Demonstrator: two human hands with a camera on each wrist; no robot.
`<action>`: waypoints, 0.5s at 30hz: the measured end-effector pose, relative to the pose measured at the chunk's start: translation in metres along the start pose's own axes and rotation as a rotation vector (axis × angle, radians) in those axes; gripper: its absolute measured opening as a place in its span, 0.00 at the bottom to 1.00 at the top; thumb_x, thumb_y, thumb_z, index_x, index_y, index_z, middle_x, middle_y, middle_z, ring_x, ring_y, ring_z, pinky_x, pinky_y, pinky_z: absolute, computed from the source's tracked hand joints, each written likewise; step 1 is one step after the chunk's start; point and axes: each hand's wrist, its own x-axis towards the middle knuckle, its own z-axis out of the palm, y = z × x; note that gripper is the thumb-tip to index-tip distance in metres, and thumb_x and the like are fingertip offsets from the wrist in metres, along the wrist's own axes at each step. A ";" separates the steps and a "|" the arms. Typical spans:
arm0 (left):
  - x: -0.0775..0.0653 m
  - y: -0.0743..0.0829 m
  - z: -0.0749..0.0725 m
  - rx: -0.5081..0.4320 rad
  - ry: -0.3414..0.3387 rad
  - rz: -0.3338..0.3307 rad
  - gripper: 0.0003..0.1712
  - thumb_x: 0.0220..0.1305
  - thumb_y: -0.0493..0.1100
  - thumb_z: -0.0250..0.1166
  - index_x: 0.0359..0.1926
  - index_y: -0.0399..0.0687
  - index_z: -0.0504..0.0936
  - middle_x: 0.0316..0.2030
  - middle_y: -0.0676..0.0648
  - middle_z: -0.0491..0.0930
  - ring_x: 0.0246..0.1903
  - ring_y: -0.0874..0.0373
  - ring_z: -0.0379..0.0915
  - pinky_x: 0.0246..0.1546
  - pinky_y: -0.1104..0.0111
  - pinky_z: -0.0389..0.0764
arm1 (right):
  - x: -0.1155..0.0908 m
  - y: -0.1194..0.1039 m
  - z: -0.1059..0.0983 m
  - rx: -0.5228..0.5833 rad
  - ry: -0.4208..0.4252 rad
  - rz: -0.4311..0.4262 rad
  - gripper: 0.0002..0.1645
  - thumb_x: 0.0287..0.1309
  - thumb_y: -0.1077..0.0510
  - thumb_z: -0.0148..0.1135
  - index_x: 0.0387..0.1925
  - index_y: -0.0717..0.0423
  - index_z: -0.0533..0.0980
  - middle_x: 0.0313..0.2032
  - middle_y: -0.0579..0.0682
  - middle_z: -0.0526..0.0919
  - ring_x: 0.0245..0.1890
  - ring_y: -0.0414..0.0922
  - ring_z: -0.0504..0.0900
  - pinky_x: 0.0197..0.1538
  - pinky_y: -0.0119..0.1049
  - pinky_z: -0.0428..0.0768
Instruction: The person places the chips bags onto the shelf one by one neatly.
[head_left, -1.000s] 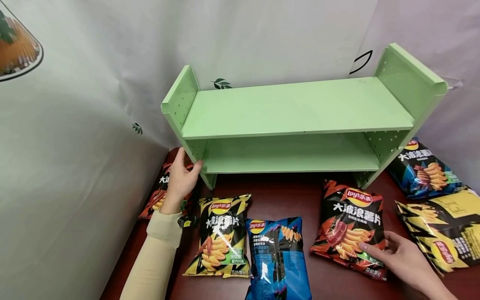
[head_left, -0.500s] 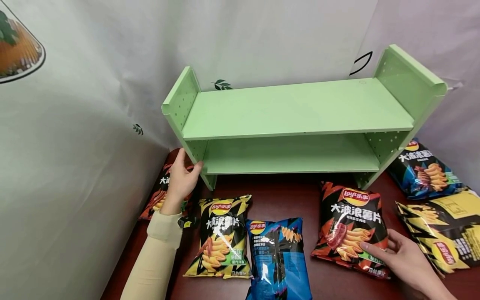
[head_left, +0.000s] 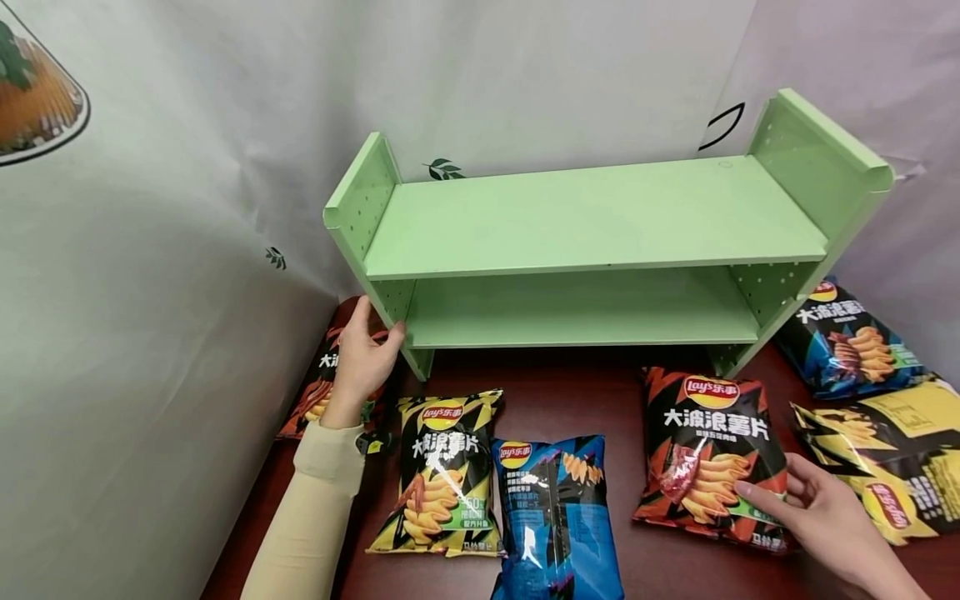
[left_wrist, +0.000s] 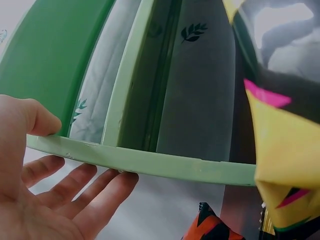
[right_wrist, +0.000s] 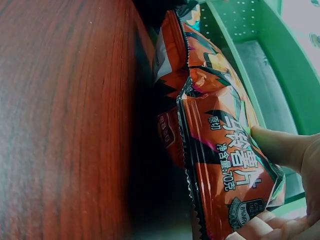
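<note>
In the head view the left hand (head_left: 366, 358) reaches forward, gripping the left edge of the green two-tier shelf (head_left: 592, 221), while the right hand (head_left: 821, 512) holds the lower right corner of the red-and-black Lay's chip bag (head_left: 708, 458) before the shelf's right end, tabletop (head_left: 630, 567) showing between it and the blue Lay's bag (head_left: 555, 517). The left wrist view shows thumb and fingers on opposite sides of the shelf's edge. In the right wrist view the grip, parted by the bag's thickness, has the thumb on its face and fingers behind.

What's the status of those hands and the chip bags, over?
Left hand grips the left side of the green shelf. Right hand holds a red-and-black chip bag near its lower right corner. Nothing seen between bag and shelf.
</note>
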 end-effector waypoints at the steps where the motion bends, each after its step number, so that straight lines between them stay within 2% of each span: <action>1: 0.001 -0.003 0.000 0.011 0.003 0.010 0.26 0.63 0.40 0.62 0.62 0.51 0.70 0.53 0.42 0.78 0.49 0.46 0.79 0.43 0.48 0.80 | -0.001 0.000 0.000 0.000 0.002 -0.005 0.68 0.58 0.30 0.56 0.72 0.74 0.35 0.67 0.74 0.57 0.61 0.59 0.74 0.51 0.46 0.79; 3: 0.001 -0.006 0.001 0.036 0.011 0.030 0.25 0.63 0.41 0.62 0.62 0.51 0.71 0.52 0.44 0.78 0.49 0.48 0.79 0.43 0.48 0.80 | -0.003 0.000 -0.002 -0.006 0.010 -0.026 0.67 0.59 0.31 0.56 0.72 0.74 0.34 0.68 0.75 0.54 0.62 0.59 0.72 0.53 0.47 0.78; 4: 0.002 -0.007 0.001 0.049 0.014 0.036 0.25 0.62 0.42 0.62 0.62 0.52 0.71 0.52 0.45 0.78 0.49 0.49 0.79 0.43 0.49 0.80 | -0.004 0.000 -0.003 -0.020 0.007 -0.034 0.67 0.61 0.32 0.55 0.71 0.74 0.31 0.69 0.77 0.48 0.65 0.64 0.66 0.55 0.49 0.77; 6: 0.002 -0.008 0.001 0.071 0.020 0.046 0.25 0.62 0.42 0.62 0.61 0.52 0.71 0.52 0.46 0.79 0.48 0.50 0.79 0.42 0.49 0.80 | -0.008 0.000 -0.006 -0.026 0.005 -0.051 0.65 0.63 0.33 0.54 0.71 0.74 0.29 0.69 0.78 0.43 0.67 0.68 0.59 0.56 0.52 0.75; 7: 0.002 -0.008 0.001 0.078 0.022 0.049 0.26 0.62 0.43 0.62 0.61 0.52 0.72 0.52 0.46 0.79 0.49 0.50 0.79 0.43 0.49 0.80 | -0.010 -0.001 -0.006 -0.027 0.001 -0.057 0.65 0.64 0.34 0.53 0.70 0.73 0.26 0.68 0.80 0.39 0.67 0.74 0.49 0.57 0.55 0.72; 8: 0.001 -0.007 0.001 0.081 0.023 0.050 0.25 0.62 0.43 0.62 0.61 0.51 0.72 0.52 0.46 0.79 0.48 0.50 0.79 0.42 0.49 0.80 | -0.013 -0.002 -0.007 -0.035 0.014 -0.071 0.64 0.64 0.35 0.53 0.70 0.74 0.27 0.68 0.80 0.41 0.66 0.74 0.52 0.54 0.52 0.76; 10: 0.001 -0.007 0.000 0.079 0.022 0.048 0.25 0.62 0.43 0.62 0.61 0.51 0.72 0.52 0.45 0.79 0.48 0.49 0.80 0.41 0.49 0.81 | -0.018 -0.003 -0.007 -0.048 0.056 -0.081 0.64 0.64 0.34 0.53 0.71 0.74 0.30 0.63 0.79 0.59 0.58 0.66 0.69 0.44 0.46 0.81; 11: 0.001 -0.007 0.000 0.078 0.022 0.049 0.25 0.62 0.43 0.62 0.61 0.51 0.72 0.51 0.45 0.79 0.47 0.49 0.80 0.41 0.48 0.80 | -0.021 -0.005 -0.008 -0.045 0.069 -0.085 0.64 0.63 0.34 0.53 0.71 0.74 0.30 0.63 0.79 0.60 0.56 0.66 0.70 0.39 0.41 0.81; 12: 0.000 -0.006 0.000 0.074 0.024 0.050 0.25 0.62 0.43 0.62 0.61 0.51 0.72 0.51 0.45 0.79 0.47 0.49 0.80 0.41 0.48 0.80 | -0.025 -0.006 -0.008 -0.041 0.084 -0.085 0.64 0.63 0.34 0.54 0.71 0.73 0.30 0.56 0.76 0.68 0.48 0.62 0.75 0.34 0.39 0.79; 13: 0.000 -0.006 0.000 0.073 0.025 0.051 0.25 0.62 0.43 0.62 0.61 0.52 0.72 0.51 0.45 0.79 0.47 0.49 0.79 0.42 0.48 0.80 | -0.028 -0.008 -0.009 -0.044 0.095 -0.085 0.64 0.63 0.34 0.53 0.71 0.73 0.30 0.49 0.69 0.74 0.39 0.56 0.76 0.29 0.37 0.75; 15: 0.000 -0.005 0.000 0.072 0.028 0.056 0.25 0.62 0.43 0.62 0.61 0.52 0.72 0.51 0.45 0.79 0.48 0.49 0.79 0.42 0.48 0.80 | -0.035 -0.010 -0.011 -0.049 0.120 -0.082 0.62 0.63 0.34 0.53 0.72 0.73 0.36 0.33 0.56 0.75 0.25 0.50 0.70 0.24 0.37 0.68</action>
